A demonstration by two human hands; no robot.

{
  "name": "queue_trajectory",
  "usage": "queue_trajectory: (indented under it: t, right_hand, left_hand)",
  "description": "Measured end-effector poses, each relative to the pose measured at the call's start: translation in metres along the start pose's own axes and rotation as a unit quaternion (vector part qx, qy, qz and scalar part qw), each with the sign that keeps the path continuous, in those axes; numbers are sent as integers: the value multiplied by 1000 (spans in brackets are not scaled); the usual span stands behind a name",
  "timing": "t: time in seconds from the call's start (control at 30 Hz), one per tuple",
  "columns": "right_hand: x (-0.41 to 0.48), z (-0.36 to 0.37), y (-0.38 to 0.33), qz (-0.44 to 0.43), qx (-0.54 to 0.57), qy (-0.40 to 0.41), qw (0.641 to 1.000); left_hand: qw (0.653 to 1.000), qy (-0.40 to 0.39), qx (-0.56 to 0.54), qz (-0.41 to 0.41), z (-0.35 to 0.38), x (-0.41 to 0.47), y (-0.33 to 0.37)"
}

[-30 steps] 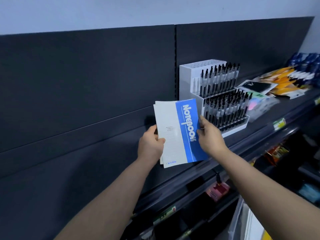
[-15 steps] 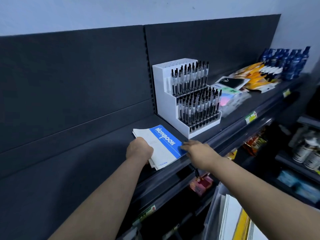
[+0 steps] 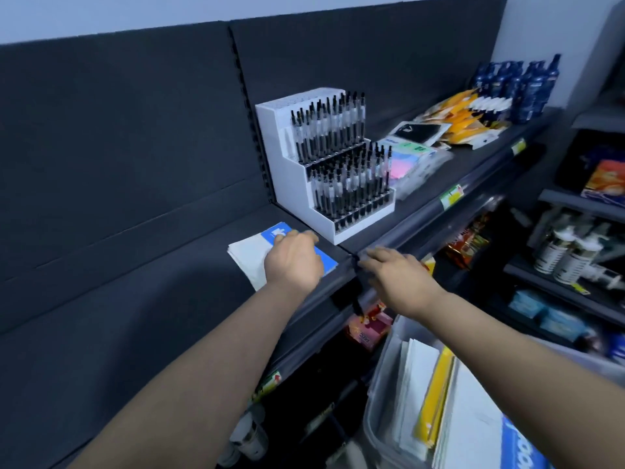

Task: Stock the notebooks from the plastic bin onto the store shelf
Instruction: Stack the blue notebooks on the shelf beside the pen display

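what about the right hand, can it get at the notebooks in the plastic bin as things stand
Probably yes. The right hand is open and holds nothing at the shelf edge; the plastic bin sits below it, open on top, and its notebooks stand uncovered with nothing between.

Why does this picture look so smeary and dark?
Head view: dim, bluish light; motion blur smears the right hand and the notebooks in the plastic bin; the far orange packets are soft; the pen display is fairly sharp.
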State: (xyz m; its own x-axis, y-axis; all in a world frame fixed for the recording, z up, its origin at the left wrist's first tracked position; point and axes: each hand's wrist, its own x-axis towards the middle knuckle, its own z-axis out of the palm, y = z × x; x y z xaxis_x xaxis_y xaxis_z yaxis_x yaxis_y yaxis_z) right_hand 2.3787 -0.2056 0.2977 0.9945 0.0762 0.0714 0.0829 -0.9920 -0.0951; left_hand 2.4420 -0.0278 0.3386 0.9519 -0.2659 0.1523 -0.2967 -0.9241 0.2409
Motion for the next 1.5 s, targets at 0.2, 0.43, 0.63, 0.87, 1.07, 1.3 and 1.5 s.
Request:
queue_trajectory:
  t: [0.2, 0.43, 0.63, 0.87, 1.07, 1.3, 1.5]
  right_hand:
    - [-79, 13, 60, 105, -32, -28, 994]
    - [-194, 39, 108, 249, -35, -115, 961]
    - [-262, 60, 111, 327, -25, -152, 932]
    - [-288, 90, 100, 358, 17, -176, 917]
    - [-283, 110, 97, 357, 35, -192, 913]
    - [-275, 124, 101, 377, 89, -173, 906]
    - [-278, 132, 105, 375, 111, -209, 896]
  left_hand:
    - [987, -40, 45, 149, 35, -23, 74]
    - [936, -140, 139, 290, 105, -68, 141]
    - [906, -244, 137, 319, 154, -98, 170]
    - [877, -339, 127, 316, 197, -107, 163]
    - [876, -328, 77, 346, 217, -97, 167]
    - [868, -333, 87, 359, 238, -80, 179]
    - [855, -339, 107, 377, 251, -79, 185]
